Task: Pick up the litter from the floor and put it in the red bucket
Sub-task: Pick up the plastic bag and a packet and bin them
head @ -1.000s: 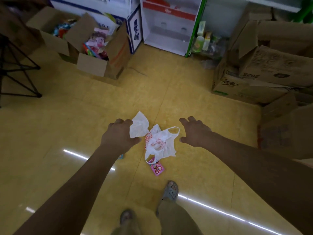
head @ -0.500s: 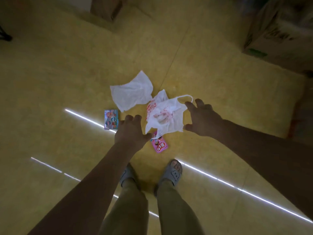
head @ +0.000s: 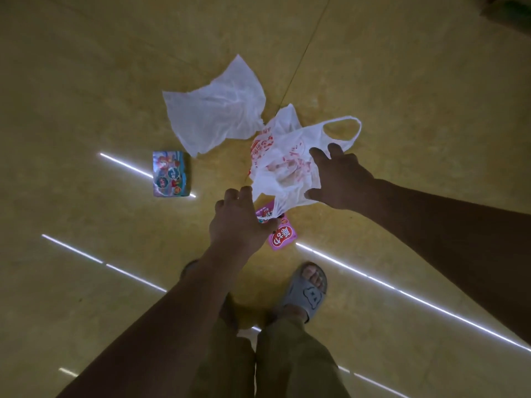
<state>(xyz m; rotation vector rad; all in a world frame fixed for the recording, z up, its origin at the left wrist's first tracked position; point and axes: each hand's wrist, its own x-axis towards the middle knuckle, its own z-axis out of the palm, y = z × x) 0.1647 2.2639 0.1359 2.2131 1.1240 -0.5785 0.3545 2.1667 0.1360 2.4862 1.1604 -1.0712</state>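
Floor: yellow glossy floor (head: 86, 81), thin tile seam running toward 1 o'clock, bright streaks of reflected strip light crossing the lower half.
Room: dim; corner of a cardboard box (head: 511, 10) at far 1 o'clock, otherwise nothing but floor in view.
Red bucket: not in view; cannot tell where it stands.
Litter, item 1: printed white plastic bag (head: 287, 165), red lettering, centre of view, one handle loop pointing to 2 o'clock.
Litter, item 2: plain white bag (head: 215, 113), crumpled flat, at 11 o'clock of the printed one, edges touching or nearly so.
Litter, item 3: pink wrapper (head: 283, 237), at 6 o'clock of the printed bag, its top end tucked under the bag's lower edge.
Litter, item 4: blue packet (head: 171, 174), alone at 9 o'clock, well apart from the pile.
Left hand (head: 240, 222): fingers loosely curled, thumb toward the pink wrapper and the bag's lower corner; cannot tell whether it has pinched anything.
Right hand (head: 339, 179): spread wide, palm down over the printed bag's 3 o'clock side, holding nothing that I can see.
Stance: person bent over, grey slipper (head: 306, 294) at 6 o'clock just behind the pile.
Step in hand (judgement): reach-and-gather, early; all four pieces lie on the floor.
Next move (judgement): close both hands on the printed bag and wrapper, lift together; thin film will sag and may shed the wrapper, so bunch it first. Blue packet needs a separate reach.
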